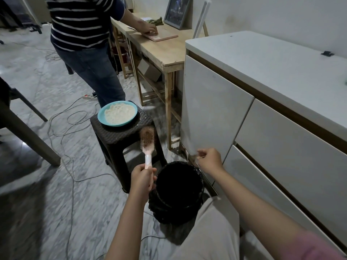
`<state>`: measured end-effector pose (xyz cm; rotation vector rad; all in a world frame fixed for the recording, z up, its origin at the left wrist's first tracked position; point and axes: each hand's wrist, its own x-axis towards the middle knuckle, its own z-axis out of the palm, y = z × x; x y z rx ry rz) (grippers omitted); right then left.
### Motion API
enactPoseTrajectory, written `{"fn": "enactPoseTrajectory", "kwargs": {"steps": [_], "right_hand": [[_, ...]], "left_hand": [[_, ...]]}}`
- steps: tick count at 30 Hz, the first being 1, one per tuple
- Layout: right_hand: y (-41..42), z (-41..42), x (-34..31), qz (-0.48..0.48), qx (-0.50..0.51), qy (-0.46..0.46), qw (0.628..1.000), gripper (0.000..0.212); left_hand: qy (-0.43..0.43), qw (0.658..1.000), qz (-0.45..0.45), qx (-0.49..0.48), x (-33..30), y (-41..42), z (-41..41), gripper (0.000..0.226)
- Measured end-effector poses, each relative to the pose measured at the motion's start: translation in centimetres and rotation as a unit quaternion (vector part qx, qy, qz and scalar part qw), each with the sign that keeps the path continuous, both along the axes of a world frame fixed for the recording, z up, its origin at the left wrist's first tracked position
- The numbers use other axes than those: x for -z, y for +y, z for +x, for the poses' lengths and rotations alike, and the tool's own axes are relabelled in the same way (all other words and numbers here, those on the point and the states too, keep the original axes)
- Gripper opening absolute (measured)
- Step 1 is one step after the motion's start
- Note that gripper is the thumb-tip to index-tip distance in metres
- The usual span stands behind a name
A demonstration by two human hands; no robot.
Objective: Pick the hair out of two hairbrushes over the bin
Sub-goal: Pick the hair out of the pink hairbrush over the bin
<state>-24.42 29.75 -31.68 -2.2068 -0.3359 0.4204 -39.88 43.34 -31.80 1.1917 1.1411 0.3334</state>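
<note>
My left hand (143, 177) grips the pale pink handle of a hairbrush (147, 142), which points away from me with brownish hair tangled in its bristles. It sits just left of the black bin (179, 207) on the floor. My right hand (210, 158) is raised above the bin's far right rim and pinches a small tuft of hair (193, 156) between thumb and fingers. Only one hairbrush is in view.
A dark woven stool (120, 135) behind the brush carries a turquoise plate (118, 113) of white food. White drawers (262, 132) stand close on the right. A person in a striped shirt (84, 25) works at a wooden table (161, 51). Cables (62, 117) trail over the marble floor.
</note>
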Motion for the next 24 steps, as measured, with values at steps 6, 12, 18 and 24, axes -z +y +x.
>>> {"fn": "enactPoseTrajectory", "kwargs": {"steps": [6,12,18,24], "right_hand": [[1.0,0.7,-0.5,0.064,-0.038,0.031,0.997,0.048],[3.1,-0.8,-2.5,0.170,-0.005,0.072,0.983,0.040],[4.9,-2.1,-3.6,0.171,0.034,0.051,0.983,0.048],[4.7,-2.1,-3.6,0.185,0.074,0.004,0.980,0.014]], "left_hand": [[-0.005,0.997,0.024,0.074,-1.1,-0.9,-0.2,0.022],[-0.002,0.994,0.030,0.109,-1.1,-2.8,0.5,0.021],[-0.024,0.988,0.105,0.110,-0.5,-5.1,1.0,0.014],[-0.035,0.989,0.106,0.093,-0.7,-5.1,0.7,0.014]]}}
